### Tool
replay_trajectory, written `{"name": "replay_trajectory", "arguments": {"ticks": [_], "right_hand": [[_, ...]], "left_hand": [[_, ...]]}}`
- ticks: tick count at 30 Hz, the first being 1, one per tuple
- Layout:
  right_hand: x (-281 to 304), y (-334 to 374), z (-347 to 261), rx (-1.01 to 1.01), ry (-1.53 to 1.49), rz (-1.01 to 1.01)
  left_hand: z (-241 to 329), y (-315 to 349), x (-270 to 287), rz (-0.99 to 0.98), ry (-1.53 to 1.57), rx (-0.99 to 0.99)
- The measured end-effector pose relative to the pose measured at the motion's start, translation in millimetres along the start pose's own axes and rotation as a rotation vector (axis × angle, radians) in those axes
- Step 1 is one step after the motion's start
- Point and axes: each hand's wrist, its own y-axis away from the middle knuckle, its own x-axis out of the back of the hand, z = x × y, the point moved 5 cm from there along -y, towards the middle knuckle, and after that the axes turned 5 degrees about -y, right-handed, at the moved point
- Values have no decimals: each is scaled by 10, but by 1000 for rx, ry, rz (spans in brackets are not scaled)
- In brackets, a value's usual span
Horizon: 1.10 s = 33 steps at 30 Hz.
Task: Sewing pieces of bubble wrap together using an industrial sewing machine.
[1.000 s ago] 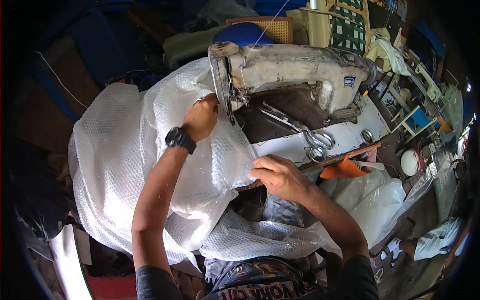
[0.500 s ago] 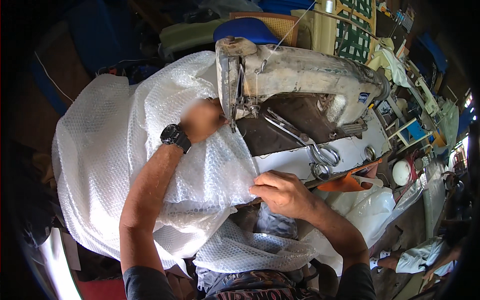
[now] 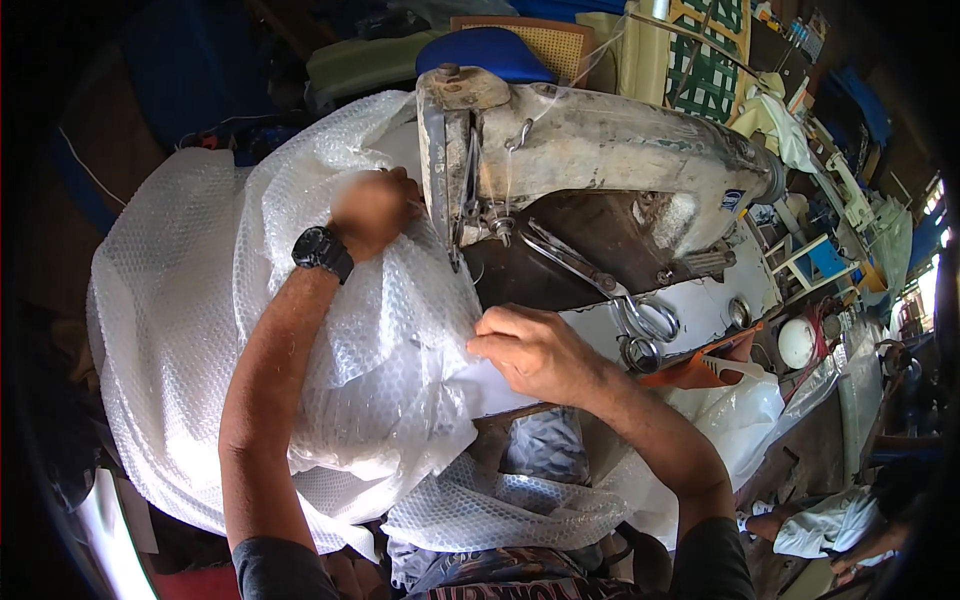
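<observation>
A large sheet of bubble wrap (image 3: 340, 400) lies heaped over the left side of a sewing machine's white table (image 3: 490, 390) and hangs down toward my lap. My right hand (image 3: 535, 350) is closed, pinching the sheet's right edge in front of the needle area. Beside the head of the worn sewing machine (image 3: 610, 140), my left hand (image 3: 375, 210) has its fingers curled on the bunched wrap; part of this hand is blurred. A black watch (image 3: 322, 252) is on my left wrist. Thread runs down to the needle end, just right of the wrap.
Large metal scissors (image 3: 590, 280) lie on the machine bed, handles toward the table's front edge. A metal ring (image 3: 739, 312) sits at the table's right. An orange holder (image 3: 705, 365) hangs at the front edge. A blue seat (image 3: 485, 55) stands behind. Another person's leg (image 3: 770, 525) shows at lower right.
Both hands have shifted left, drawing the bubble wrap's edge away from beneath the machine head. More of the white table now shows by my right hand.
</observation>
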Motion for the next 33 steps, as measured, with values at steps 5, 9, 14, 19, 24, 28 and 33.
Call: {"name": "replay_trajectory", "arguments": {"ticks": [5,9,14,19,24,28,33], "right_hand": [[-26,-82,141,-8,-34,11],[-52,-109,206,-26,-32,18],[-62,-134,274,-27,-16,52],[-73,-171,289,-32,45,68],[-70,-215,267,-39,89,64],[-62,-217,265,-71,146,50],[-61,-216,245,-89,220,24]], "left_hand": [[-129,-51,-40,-22,-41,55],[-233,-44,-76,-3,-28,67],[-344,-51,-138,46,-54,28],[-432,-78,-128,-14,-44,91],[-528,-83,-133,-21,-64,116],[-589,-101,-154,-6,-66,121],[-646,-86,-156,-13,-80,178]]}}
